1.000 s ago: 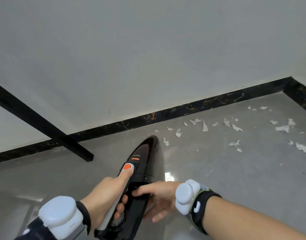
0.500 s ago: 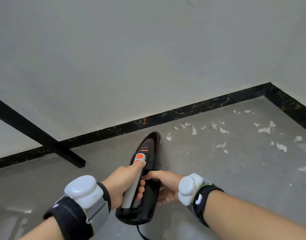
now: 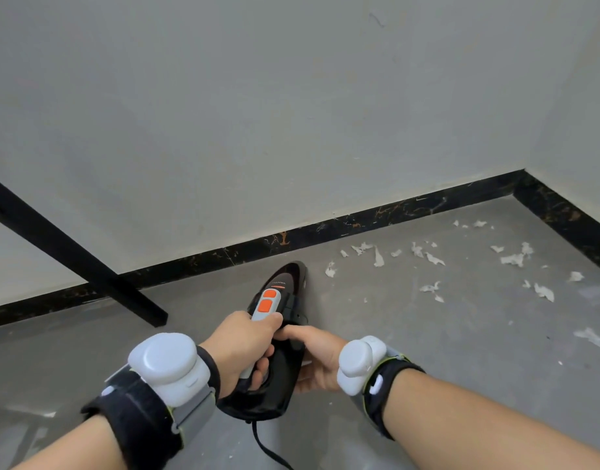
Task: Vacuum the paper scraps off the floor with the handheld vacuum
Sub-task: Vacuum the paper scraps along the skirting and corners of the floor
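Note:
A black handheld vacuum point(image 3: 285, 290) with a grey handle and two orange buttons points away from me toward the wall, its nozzle near the floor. My left hand point(image 3: 244, 347) grips the handle, thumb just below the orange buttons. My right hand point(image 3: 317, 356) holds the right side of the vacuum's body, fingers wrapped under it. White paper scraps point(image 3: 427, 257) lie scattered on the grey floor to the right of the nozzle, the nearest scrap point(image 3: 330, 269) a short way from the tip. A black cord point(image 3: 268, 449) trails from the vacuum's rear.
A black diagonal metal leg point(image 3: 71, 252) meets the floor at the left. A dark marble skirting point(image 3: 359, 223) runs along the wall and turns at the corner point(image 3: 522, 179) on the right. More scraps point(image 3: 590, 335) lie at the far right.
My view has pulled back and both arms show more fully. My left thumb has slid off the orange button down the handle. The vacuum sits slightly farther from the scraps' side.

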Demonstrator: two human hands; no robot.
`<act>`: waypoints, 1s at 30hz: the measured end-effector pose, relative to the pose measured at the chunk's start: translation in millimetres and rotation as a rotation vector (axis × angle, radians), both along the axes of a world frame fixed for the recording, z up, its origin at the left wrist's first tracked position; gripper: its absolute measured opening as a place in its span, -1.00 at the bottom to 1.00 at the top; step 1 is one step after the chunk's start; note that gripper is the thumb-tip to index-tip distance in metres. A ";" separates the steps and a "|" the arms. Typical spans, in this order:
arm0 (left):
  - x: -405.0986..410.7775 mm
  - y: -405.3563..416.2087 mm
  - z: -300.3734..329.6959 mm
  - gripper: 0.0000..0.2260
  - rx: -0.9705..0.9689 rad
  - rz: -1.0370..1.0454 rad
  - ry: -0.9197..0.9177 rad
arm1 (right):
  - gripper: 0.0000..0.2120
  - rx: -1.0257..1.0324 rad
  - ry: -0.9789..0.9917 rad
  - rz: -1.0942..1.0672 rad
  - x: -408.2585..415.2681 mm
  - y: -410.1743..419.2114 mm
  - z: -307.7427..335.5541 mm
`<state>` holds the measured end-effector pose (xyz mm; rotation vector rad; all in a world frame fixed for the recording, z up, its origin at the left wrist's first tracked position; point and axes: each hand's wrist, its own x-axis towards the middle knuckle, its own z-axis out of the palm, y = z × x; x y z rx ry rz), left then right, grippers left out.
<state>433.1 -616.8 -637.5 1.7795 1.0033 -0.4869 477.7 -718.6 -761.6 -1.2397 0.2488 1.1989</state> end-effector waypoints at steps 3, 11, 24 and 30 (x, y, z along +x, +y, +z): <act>-0.6 -4.8 2.1 -0.74 0.016 -0.050 -0.005 | -0.74 0.017 0.028 0.004 -0.5 -11.8 6.9; 0.8 -27.0 -0.6 -0.76 -0.036 -0.162 -0.032 | -0.74 -0.051 -0.002 0.058 9.6 -54.0 9.6; 59.9 -44.1 -7.9 -0.74 -0.027 -0.247 -0.030 | -0.36 -0.030 -0.005 -0.358 35.3 -52.8 -9.1; 45.5 -41.4 -4.7 -0.74 -0.018 -0.311 0.019 | -0.58 -0.048 0.057 -0.091 30.4 -69.5 -9.0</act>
